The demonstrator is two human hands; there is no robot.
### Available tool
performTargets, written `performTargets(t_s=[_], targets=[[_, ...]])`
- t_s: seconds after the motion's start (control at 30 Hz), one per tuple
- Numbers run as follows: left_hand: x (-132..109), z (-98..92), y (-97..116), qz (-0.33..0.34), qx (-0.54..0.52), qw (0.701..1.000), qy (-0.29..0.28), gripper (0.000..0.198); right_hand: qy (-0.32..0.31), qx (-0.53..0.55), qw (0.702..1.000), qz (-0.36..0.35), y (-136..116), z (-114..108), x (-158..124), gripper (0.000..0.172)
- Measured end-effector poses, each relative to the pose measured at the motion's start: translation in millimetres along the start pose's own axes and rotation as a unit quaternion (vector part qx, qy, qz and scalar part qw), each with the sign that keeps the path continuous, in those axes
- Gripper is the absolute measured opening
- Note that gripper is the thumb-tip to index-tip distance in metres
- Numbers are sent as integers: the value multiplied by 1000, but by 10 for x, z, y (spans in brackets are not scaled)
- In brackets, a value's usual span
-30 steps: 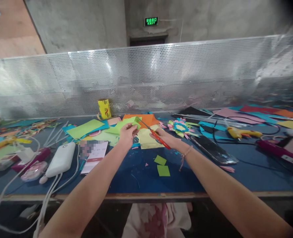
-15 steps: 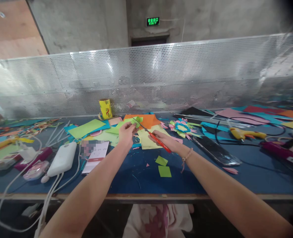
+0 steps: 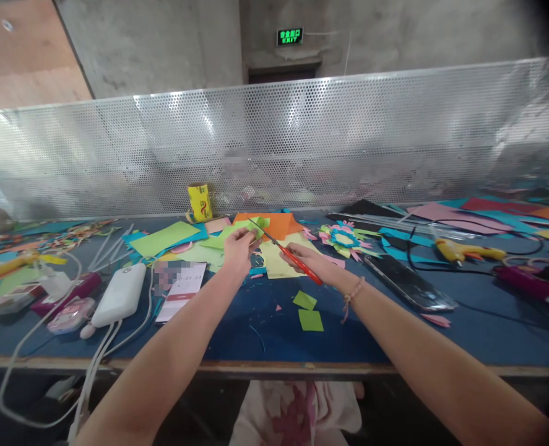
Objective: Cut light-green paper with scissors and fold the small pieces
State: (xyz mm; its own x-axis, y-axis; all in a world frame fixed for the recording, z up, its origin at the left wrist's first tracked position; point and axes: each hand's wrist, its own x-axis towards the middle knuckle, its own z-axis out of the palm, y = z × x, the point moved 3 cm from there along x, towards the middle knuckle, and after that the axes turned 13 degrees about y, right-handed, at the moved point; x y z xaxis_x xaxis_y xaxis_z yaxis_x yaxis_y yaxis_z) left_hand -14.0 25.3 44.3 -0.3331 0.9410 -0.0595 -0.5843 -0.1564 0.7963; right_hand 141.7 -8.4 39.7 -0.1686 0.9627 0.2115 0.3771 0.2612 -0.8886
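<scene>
Pinched in my left hand [image 3: 239, 249] is a small piece of green paper [image 3: 261, 227]. My right hand [image 3: 312, 262] grips a pair of red-handled scissors [image 3: 306, 267], whose dark blades point up and left across the green paper. How far the blades are parted I cannot tell. Beneath the hands lie an orange sheet [image 3: 278, 227] and a pale yellow sheet [image 3: 280, 262]. Two cut green paper squares [image 3: 311, 320] rest on the blue table nearer to me. Right of the scissors sits a layered paper flower [image 3: 345, 238] in pink, blue and green.
A phone with a lit screen [image 3: 181, 292] and a white power bank [image 3: 120, 295] with cables lie left. At right are a dark phone [image 3: 408, 282] and a yellow glue gun [image 3: 468, 250]. A yellow roll [image 3: 200, 202] stands before the perforated metal screen [image 3: 274, 136].
The camera view has shifted slightly. Both hands hold nearly the same pose, with the scissors still across the green paper.
</scene>
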Motion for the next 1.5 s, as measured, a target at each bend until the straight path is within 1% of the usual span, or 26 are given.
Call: performTargets(t_s=[0.1,0.27,0.33,0.4,0.47,0.53,0.57,0.63,0.67,0.77,0.83,0.9,0.93,1.0,1.07,1.13,1.2,1.3,1.4,1.5], targets=[[3,2,12,-14,-15,1000,5,16,3,26,1000,14,3,9,9,33],[23,-13,14,-45,-30,998,22,14,5,105,993,46,116,51,71,29],[44,-22,-1,-52,-37,998,19,15,5,131,989,66,156,71,93,28],[64,-28,-18,-53,-40,998,10,15,8,130,989,75,170,77,105,27],[75,-30,-28,-51,-42,998,2,16,25,81,994,63,162,51,113,25],[73,-28,-27,-49,-42,998,0,17,70,-35,996,37,152,-19,120,24],[68,-25,-24,-49,-41,998,2,17,97,-107,989,22,154,-66,124,24],[50,-15,-17,-51,-35,998,4,16,143,-237,961,-5,176,-162,131,23],[40,-9,-14,-51,-31,998,5,16,155,-281,947,-18,198,-203,136,22],[8,7,-23,-51,-7,999,-3,13,172,-342,922,-58,276,-282,154,19],[-8,15,-52,-48,34,998,-23,11,197,-356,910,-81,290,-306,167,21],[-14,18,-94,-30,91,994,-51,7,220,-333,910,-115,245,-296,179,22],[-14,17,-116,-12,121,990,-64,7,215,-294,921,-137,206,-273,185,22],[-13,19,-156,33,178,979,-91,11,165,-170,960,-147,136,-207,198,26],[-20,23,-189,71,218,966,-116,16,128,-97,977,-139,81,-150,201,27],[-37,29,-208,92,237,958,-132,20,105,-71,985,-117,61,-111,195,27],[-63,42,-214,97,234,957,-143,21,91,-59,989,-97,63,-91,183,27],[-101,67,-219,78,217,961,-151,15,85,-31,993,-78,68,-91,165,27],[-129,86,-221,58,206,967,-141,12,95,-28,993,-63,61,-107,153,28],[-165,103,-234,19,197,970,-141,10,120,-56,989,-69,44,-125,148,32]])
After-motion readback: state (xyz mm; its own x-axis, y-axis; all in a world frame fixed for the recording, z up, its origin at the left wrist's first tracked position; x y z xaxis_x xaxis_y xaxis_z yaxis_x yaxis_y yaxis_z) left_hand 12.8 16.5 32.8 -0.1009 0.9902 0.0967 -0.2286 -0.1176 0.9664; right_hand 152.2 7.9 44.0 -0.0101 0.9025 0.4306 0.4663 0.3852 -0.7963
